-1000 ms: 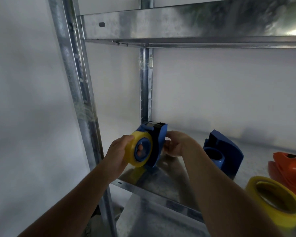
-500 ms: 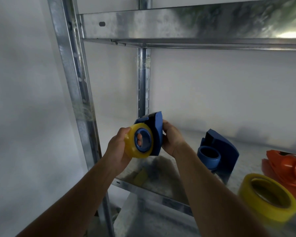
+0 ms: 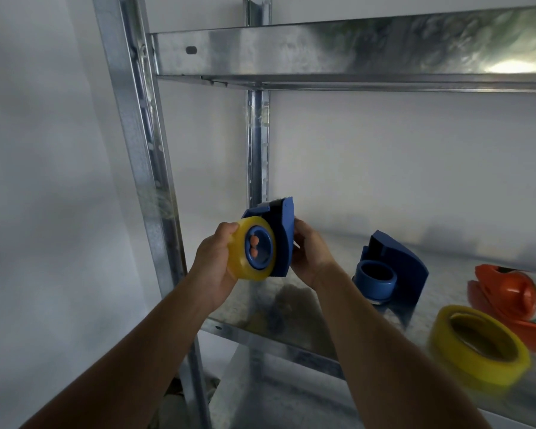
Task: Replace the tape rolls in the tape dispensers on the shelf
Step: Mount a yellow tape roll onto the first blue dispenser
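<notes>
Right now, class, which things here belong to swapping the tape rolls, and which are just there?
Part of the job:
left hand
right hand
held blue dispenser
its yellow roll
empty blue dispenser
loose yellow roll
orange dispenser

Just there:
metal shelf
upper shelf

Two blue plastic tape dispensers [image 3: 280, 239] [image 3: 393, 270], one orange plastic tape dispenser [image 3: 508, 292], and two yellow tape rolls [image 3: 245, 252] [image 3: 477, 348].
</notes>
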